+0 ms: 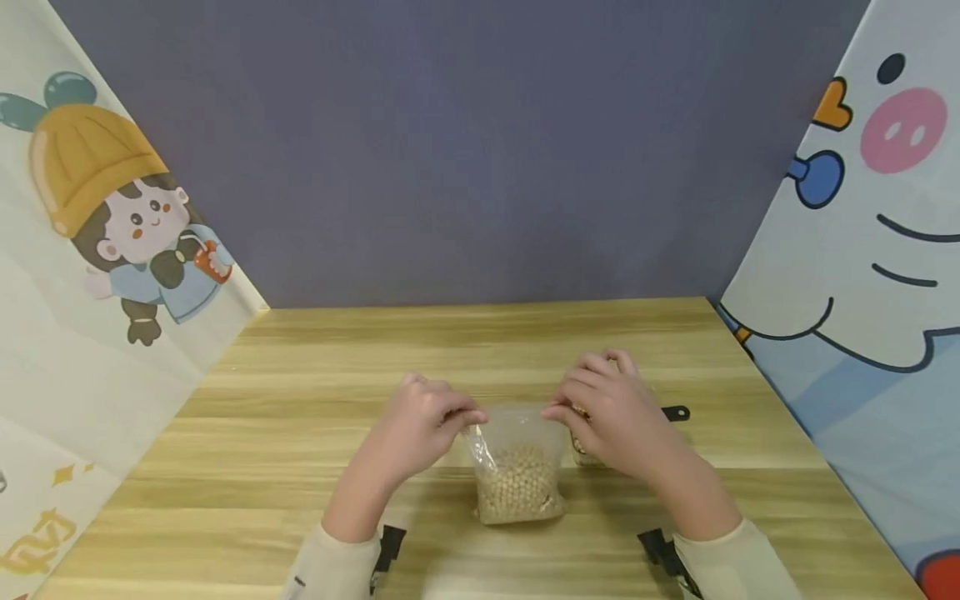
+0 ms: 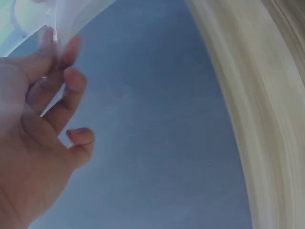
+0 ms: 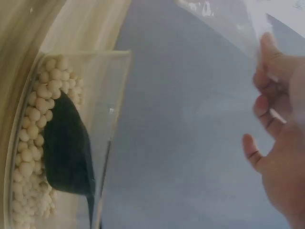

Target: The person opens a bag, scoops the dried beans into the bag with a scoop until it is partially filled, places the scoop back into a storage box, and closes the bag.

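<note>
A clear plastic bag (image 1: 519, 483) partly filled with pale round beans, likely soybeans, stands on the table between the hands. My left hand (image 1: 427, 421) pinches its upper left corner between thumb and fingertips; in the left wrist view the same hand (image 2: 43, 114) grips the bag's film (image 2: 78, 16). At the upper right corner, my right hand (image 1: 611, 412) pinches the film, and the right wrist view shows that hand (image 3: 281, 119) on the bag's edge (image 3: 228, 24). Whether the bag's mouth is sealed I cannot tell.
Right of the bag, partly behind my right hand, a clear box (image 3: 112, 95) holds more pale beans (image 3: 35, 124). A black scoop (image 3: 69, 148) lies in it, its handle (image 1: 677, 413) sticking out to the right. The wooden table (image 1: 315, 367) meets a grey back wall (image 1: 480, 167).
</note>
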Motion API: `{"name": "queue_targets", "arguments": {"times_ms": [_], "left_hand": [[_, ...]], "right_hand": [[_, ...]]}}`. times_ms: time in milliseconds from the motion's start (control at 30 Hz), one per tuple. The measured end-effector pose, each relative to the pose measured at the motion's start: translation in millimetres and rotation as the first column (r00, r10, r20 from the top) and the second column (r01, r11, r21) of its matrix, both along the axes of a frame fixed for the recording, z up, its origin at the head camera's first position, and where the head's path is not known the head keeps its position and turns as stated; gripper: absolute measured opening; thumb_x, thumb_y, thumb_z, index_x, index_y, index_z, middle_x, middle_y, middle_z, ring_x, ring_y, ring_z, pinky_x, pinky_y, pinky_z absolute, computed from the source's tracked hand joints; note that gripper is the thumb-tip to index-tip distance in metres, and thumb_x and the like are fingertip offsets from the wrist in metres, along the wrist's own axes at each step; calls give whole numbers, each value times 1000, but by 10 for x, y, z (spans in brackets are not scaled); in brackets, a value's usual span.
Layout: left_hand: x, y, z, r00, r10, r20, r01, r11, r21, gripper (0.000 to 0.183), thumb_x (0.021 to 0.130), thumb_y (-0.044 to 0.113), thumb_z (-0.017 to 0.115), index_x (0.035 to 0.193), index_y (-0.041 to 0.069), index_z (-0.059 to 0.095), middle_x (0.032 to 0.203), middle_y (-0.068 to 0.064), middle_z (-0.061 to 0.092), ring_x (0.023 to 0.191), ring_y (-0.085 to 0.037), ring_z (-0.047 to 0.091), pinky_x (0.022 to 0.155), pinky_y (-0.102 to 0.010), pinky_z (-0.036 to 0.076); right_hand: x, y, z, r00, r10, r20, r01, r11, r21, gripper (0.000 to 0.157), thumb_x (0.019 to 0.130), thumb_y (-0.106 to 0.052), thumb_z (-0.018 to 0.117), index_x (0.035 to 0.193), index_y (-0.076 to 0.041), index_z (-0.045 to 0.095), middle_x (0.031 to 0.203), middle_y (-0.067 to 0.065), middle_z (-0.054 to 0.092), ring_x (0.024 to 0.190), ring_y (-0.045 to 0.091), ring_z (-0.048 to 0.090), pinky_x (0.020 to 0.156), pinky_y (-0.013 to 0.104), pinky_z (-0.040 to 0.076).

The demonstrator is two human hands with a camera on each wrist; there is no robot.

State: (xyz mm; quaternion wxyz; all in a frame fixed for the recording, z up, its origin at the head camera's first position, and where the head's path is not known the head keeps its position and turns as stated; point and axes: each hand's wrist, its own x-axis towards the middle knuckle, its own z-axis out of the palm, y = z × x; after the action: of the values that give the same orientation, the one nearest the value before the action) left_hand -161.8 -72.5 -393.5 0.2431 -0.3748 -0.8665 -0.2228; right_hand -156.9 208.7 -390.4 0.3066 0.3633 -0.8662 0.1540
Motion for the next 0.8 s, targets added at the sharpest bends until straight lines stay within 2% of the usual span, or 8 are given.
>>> {"name": "queue_targets", "arguments": {"times_ms": [67,200,267,367,500,600,700,800], "left_hand": [[-86,-7,14,990,-21,138,23,1000,-17,6,94,13,79,95,10,83,84,0,81,71,-6,72,77,-27,57],[-232,-29,7,941,-58,332,62,998,-2,13,99,0,70,107,1,81,98,-10,83,86,-17,79,77,-22,64],[-301,-36,-3,932,-68,355,69,998,9,15,99,-3,69,108,0,81,99,-11,83,86,-18,79,77,-21,63],[-392,-22,-21,932,-55,359,58,998,2,18,100,-1,68,113,1,80,101,-11,83,87,-18,79,78,-24,64],[-447,27,-46,928,86,364,-39,990,-134,41,105,22,68,144,8,66,131,-12,76,116,-26,75,101,-40,62],[-402,69,-72,908,189,373,-85,956,-279,67,102,45,68,159,16,49,156,-11,60,142,-33,59,121,-51,48],[-303,140,-113,877,205,434,-20,919,-393,86,96,62,68,164,16,41,169,-13,43,156,-38,42,129,-60,33],[-223,229,-198,815,208,541,87,879,-469,106,90,75,66,168,12,31,176,-14,26,164,-39,25,130,-68,22]], "right_hand": [[-62,-21,2,995,-63,72,59,997,58,17,96,-34,77,89,-19,73,89,-8,74,98,18,63,102,57,46],[-160,-35,-23,984,-119,132,104,988,117,4,98,-20,76,96,-17,75,97,-5,76,101,20,65,101,58,48],[-197,-30,-27,984,-121,130,105,987,121,1,97,-14,76,98,-15,76,99,-3,77,102,21,67,99,58,49],[-250,-25,-18,977,-160,142,139,979,147,8,96,-14,77,105,-12,78,105,1,78,106,25,68,100,59,49],[-268,-58,-6,931,-289,225,230,939,254,38,99,-26,76,133,-10,72,133,10,72,127,34,64,112,65,46],[-190,-121,-14,900,-339,275,237,908,346,50,100,-34,75,143,-11,66,145,12,66,135,35,61,115,67,43],[-75,-215,-48,893,-314,321,171,899,403,48,98,-37,77,137,-10,70,142,12,69,133,34,65,118,72,39],[20,-321,-107,877,-279,392,87,893,441,52,95,-44,79,132,-9,73,145,14,68,137,34,64,123,77,28]]}}
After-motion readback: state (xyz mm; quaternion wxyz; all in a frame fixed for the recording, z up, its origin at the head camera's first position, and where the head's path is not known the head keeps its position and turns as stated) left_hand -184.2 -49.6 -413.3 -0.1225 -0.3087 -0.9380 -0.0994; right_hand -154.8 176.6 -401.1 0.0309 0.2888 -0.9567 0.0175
